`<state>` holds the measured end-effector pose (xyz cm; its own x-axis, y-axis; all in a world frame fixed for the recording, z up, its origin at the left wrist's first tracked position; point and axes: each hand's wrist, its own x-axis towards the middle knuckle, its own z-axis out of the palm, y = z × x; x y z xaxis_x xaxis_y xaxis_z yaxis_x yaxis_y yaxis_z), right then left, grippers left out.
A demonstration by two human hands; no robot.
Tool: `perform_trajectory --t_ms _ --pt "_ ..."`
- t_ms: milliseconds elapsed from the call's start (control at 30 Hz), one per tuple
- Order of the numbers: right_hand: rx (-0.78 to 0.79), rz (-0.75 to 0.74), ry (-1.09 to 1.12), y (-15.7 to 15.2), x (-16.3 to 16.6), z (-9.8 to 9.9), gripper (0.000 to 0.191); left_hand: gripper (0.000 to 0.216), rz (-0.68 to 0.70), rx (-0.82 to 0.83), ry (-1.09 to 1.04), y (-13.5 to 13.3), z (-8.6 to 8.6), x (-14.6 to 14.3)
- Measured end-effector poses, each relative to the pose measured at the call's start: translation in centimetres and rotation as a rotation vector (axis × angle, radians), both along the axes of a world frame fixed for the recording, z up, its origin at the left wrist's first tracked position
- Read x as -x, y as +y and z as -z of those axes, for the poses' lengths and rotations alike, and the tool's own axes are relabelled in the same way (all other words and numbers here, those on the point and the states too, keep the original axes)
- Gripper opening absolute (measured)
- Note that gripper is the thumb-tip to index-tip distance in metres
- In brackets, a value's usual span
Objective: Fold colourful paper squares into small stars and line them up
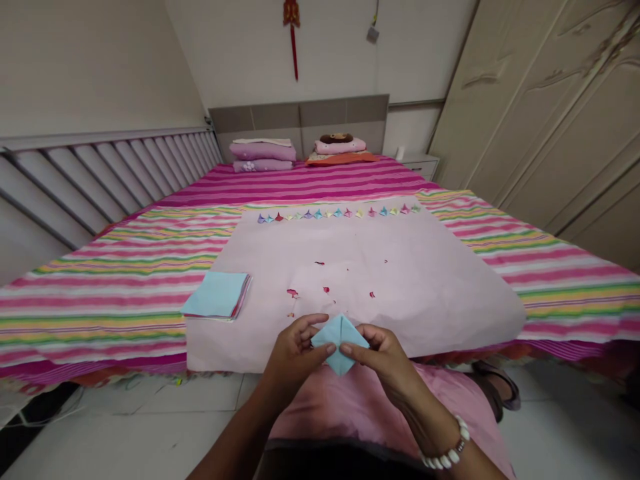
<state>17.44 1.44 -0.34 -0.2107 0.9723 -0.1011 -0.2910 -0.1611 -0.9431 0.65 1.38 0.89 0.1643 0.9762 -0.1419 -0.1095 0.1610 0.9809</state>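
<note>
Between my two hands is a light blue folded origami paper (pixel 342 331), diamond-shaped with a crease down its middle. My left hand (pixel 299 347) grips its left corner, thumb on the near face and fingers behind. On the other side my right hand (pixel 381 350) pinches the right part, its thumb lying close to the left one. The paper is held above the near edge of a large pale sheet (pixel 425 287). To the left lies a stack of square paper (pixel 216 294), light blue on top with other colours under it.
A row of several small folded paper pieces (pixel 339 213) in mixed colours lines the sheet's far edge. Dark red torn spots (pixel 293 293) mark the sheet. Striped bedding (pixel 125 280) surrounds it. Folded bedding (pixel 264 155) sits by the headboard; a railing (pixel 125 167) runs along the left.
</note>
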Motion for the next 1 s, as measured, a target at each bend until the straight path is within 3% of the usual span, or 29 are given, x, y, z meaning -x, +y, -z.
perform_trajectory --t_ms 367,600,767,867,1000 --pt "-0.134 -0.012 -0.164 -0.22 -0.25 0.31 0.025 0.054 -0.038 0.092 -0.009 0.08 0.18 -0.15" --pt "-0.077 0.02 -0.109 -0.09 -0.32 0.55 0.026 0.073 0.102 0.047 -0.053 0.18 -0.5 0.49" --pt "-0.04 0.104 -0.055 0.09 -0.18 0.64 0.026 0.033 0.112 -0.048 -0.073 -0.08 -0.14 0.37" --pt "-0.072 0.131 -0.014 -0.01 -0.01 0.52 0.03 0.008 0.121 -0.131 0.031 -0.23 -0.03 0.16" --pt "-0.147 0.179 -0.074 -0.38 0.04 0.44 0.055 0.004 0.074 -0.231 0.165 -0.18 -0.34 -0.04"
